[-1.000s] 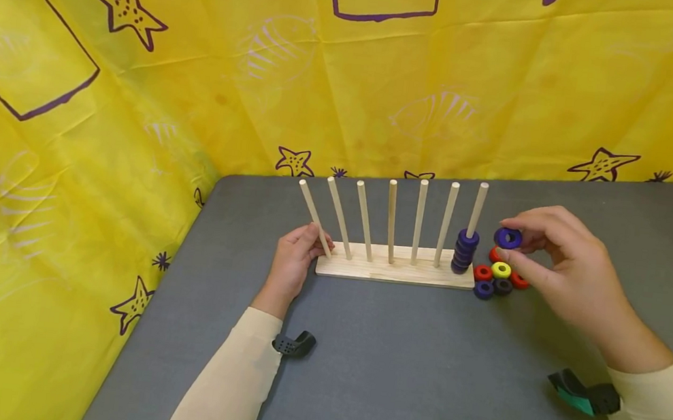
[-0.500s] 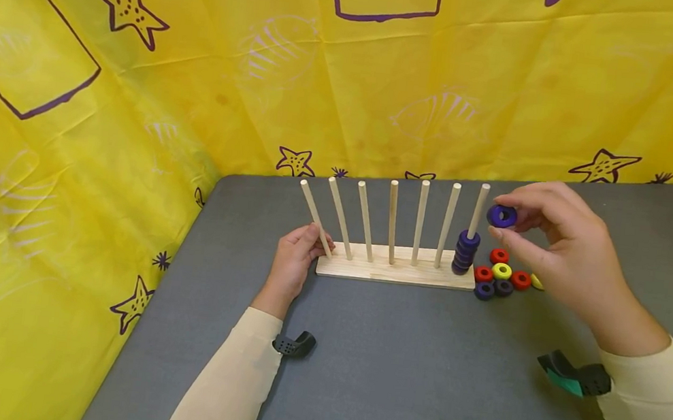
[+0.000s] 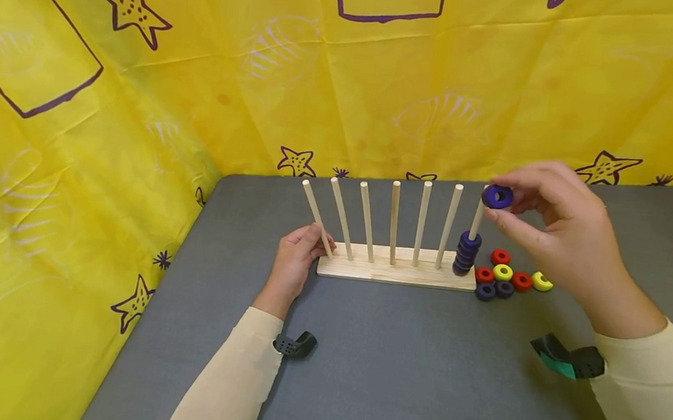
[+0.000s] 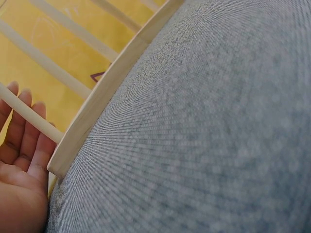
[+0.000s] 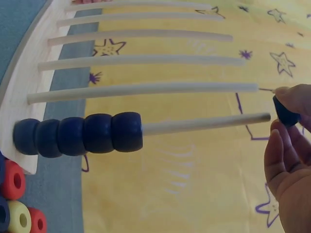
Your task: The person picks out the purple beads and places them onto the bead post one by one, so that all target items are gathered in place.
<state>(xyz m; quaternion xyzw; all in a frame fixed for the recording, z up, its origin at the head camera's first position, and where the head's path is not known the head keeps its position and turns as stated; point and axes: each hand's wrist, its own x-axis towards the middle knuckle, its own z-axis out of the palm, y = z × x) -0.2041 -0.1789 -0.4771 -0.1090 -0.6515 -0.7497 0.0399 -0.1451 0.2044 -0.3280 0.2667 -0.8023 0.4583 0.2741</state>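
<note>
In the head view my right hand (image 3: 562,227) pinches a dark blue ring (image 3: 497,197) between thumb and fingertips. The ring is at the top of the rightmost peg (image 3: 477,218); in the right wrist view, the blue ring (image 5: 285,112) stands just off the peg's tip (image 5: 262,118). Lower on that peg sits a stack of blue rings (image 3: 467,253). The wooden base (image 3: 398,271) carries a row of upright pegs. At its left end, my left hand (image 3: 296,260) rests by the leftmost peg (image 3: 317,218), its loosely extended fingers (image 4: 31,131) behind the peg in the left wrist view.
Right of the base lie loose rings: red (image 3: 500,257), yellow (image 3: 503,273) and dark blue (image 3: 485,292) ones, with another yellow ring (image 3: 542,281) at the outer side. A grey cloth (image 3: 394,366) covers the table. Behind hangs a yellow patterned curtain (image 3: 361,89).
My right hand has risen and moved left with the blue ring, from above the loose rings to the rightmost peg's top. The yellow outer ring has come into view. My left hand stays put.
</note>
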